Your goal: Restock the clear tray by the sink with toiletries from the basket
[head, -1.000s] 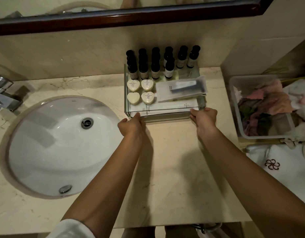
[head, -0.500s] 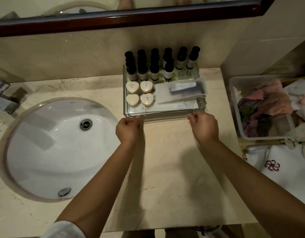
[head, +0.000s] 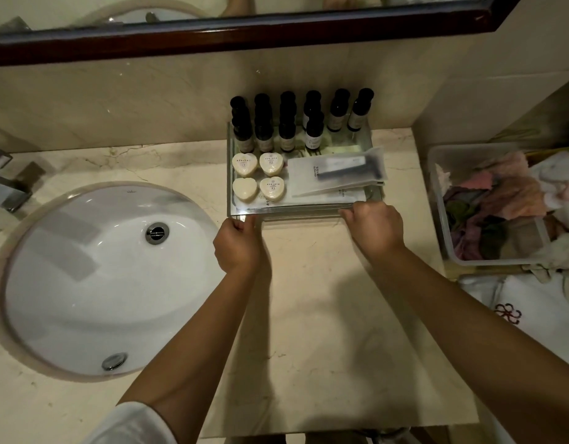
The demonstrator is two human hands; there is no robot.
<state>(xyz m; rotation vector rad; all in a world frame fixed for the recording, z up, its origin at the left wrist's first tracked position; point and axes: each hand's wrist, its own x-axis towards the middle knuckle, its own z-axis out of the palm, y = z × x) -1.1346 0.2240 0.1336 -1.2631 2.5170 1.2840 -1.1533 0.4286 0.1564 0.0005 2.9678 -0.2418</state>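
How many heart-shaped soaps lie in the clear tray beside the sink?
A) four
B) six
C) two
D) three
A: four soaps lie in two rows of two at the left end of the tray, in front of the bottles.

Label print on soaps [head: 244, 164], bottles [head: 288, 141], sachet [head: 334, 174] too small to read

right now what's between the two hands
In the head view, only the front wall of the clear tray and bare marble counter lie between the left hand and right hand, which both grip that wall.
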